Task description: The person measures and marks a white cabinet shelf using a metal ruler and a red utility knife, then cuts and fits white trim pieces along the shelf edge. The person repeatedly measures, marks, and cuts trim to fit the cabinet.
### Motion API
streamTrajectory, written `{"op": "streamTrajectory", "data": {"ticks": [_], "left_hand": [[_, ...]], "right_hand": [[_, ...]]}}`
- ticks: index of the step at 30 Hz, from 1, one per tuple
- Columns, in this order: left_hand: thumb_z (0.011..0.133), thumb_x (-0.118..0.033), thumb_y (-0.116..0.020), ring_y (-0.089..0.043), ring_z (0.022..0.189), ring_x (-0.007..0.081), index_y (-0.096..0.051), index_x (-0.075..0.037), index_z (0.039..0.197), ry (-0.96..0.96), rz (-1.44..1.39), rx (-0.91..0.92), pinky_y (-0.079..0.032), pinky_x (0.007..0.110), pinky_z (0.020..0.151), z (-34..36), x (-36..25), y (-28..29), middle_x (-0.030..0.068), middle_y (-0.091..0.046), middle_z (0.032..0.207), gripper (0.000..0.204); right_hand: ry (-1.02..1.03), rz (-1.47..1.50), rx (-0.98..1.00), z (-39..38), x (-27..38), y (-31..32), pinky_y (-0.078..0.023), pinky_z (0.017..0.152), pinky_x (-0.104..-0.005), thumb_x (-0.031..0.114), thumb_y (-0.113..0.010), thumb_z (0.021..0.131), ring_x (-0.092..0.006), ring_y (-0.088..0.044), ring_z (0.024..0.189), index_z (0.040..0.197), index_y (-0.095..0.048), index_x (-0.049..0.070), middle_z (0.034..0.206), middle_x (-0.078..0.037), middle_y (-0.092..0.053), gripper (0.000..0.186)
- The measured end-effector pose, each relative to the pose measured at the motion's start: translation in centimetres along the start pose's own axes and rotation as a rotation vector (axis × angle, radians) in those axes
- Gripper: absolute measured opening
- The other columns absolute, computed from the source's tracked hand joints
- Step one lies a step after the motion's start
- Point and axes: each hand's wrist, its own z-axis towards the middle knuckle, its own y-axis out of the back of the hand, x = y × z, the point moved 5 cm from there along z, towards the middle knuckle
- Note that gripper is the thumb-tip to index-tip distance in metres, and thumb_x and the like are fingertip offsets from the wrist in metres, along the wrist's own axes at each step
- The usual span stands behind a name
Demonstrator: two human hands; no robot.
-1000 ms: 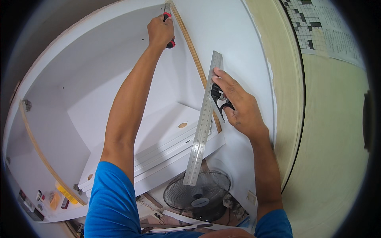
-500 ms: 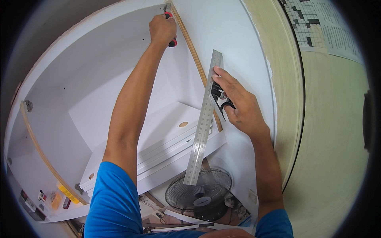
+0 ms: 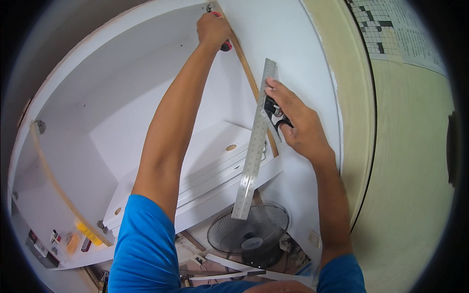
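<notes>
My left hand (image 3: 214, 30) reaches to the top of the white cabinet (image 3: 151, 58), closed around a hand tool with a red-and-black handle (image 3: 226, 46). Its working end is mostly hidden by my fist, close to a small metal fitting (image 3: 209, 8) in the upper corner. In my right hand (image 3: 305, 128) is a combination square, gripped by its black head (image 3: 272, 108). The square's long steel blade (image 3: 250, 161) slants down and left in front of the wood-coloured cabinet edge (image 3: 244, 67), its lower end overlapping the fan in view.
White boards (image 3: 210, 161) lie stacked inside the cabinet. Below stands a black fan (image 3: 248, 229) among strips and cords. A yellow case (image 3: 88, 233) and small items sit at lower left. To the right is a pale wooden panel (image 3: 410, 146) with a printed sheet (image 3: 373, 29).
My left hand has shifted slightly right and turned a little at the corner, covering more of the tool. The whole view has slid a little; the square stays in my right hand.
</notes>
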Motion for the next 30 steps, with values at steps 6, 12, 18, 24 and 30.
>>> {"op": "streamTrajectory", "data": {"ticks": [6, 12, 18, 24, 30], "left_hand": [[0.095, -0.018, -0.065, -0.075, 0.064, 0.0332, -0.070, 0.011, 0.096, -0.137, 0.184, -0.063, -0.061, 0.042, 0.058, -0.8, -0.3, -0.1, 0.0228, -0.074, 0.087, 0.029], [0.098, -0.017, -0.061, -0.077, 0.072, 0.0304, -0.069, 0.010, 0.102, -0.053, 0.049, 0.029, -0.062, 0.041, 0.065, -1.4, 0.5, 0.3, 0.0213, -0.074, 0.085, 0.029], [0.098, -0.018, -0.062, -0.075, 0.100, 0.0430, -0.070, 0.008, 0.105, 0.077, -0.011, 0.007, -0.062, 0.048, 0.088, -1.3, 0.1, 0.1, 0.0292, -0.074, 0.109, 0.028], [0.097, -0.017, -0.062, -0.075, 0.100, 0.0422, -0.071, 0.007, 0.103, 0.068, 0.167, -0.034, -0.062, 0.048, 0.087, -3.1, -2.3, 0.2, 0.0277, -0.074, 0.109, 0.026], [0.098, -0.016, -0.062, -0.075, 0.101, 0.0423, -0.069, 0.007, 0.100, -0.041, 0.207, -0.014, -0.061, 0.049, 0.087, -2.6, -2.2, -0.5, 0.0282, -0.073, 0.108, 0.025]], "right_hand": [[0.041, -0.014, 0.006, -0.1, 0.2, 0.0, -0.061, 0.099, -0.0373, -0.016, -0.061, 0.076, -0.0322, -0.066, 0.127, 0.146, -0.057, 0.008, 0.159, -0.006, -0.053, 0.074], [0.014, -0.064, 0.040, -0.2, -0.4, -0.3, -0.060, 0.102, -0.0379, -0.014, -0.065, 0.076, -0.0311, -0.066, 0.127, 0.147, -0.057, 0.008, 0.159, -0.005, -0.052, 0.075], [0.034, -0.074, 0.042, -0.3, -0.5, -0.6, -0.061, 0.099, -0.0381, -0.013, -0.067, 0.078, -0.0309, -0.068, 0.123, 0.147, -0.056, 0.008, 0.160, -0.005, -0.052, 0.073], [0.009, -0.027, 0.049, -0.5, -1.1, -0.8, -0.061, 0.097, -0.0373, -0.018, -0.059, 0.071, -0.0330, -0.066, 0.127, 0.147, -0.056, 0.008, 0.158, -0.009, -0.053, 0.080], [-0.001, -0.005, 0.041, -0.7, -1.0, -0.7, -0.062, 0.096, -0.0379, -0.015, -0.064, 0.075, -0.0314, -0.068, 0.122, 0.145, -0.058, 0.007, 0.158, -0.007, -0.054, 0.073]]}}
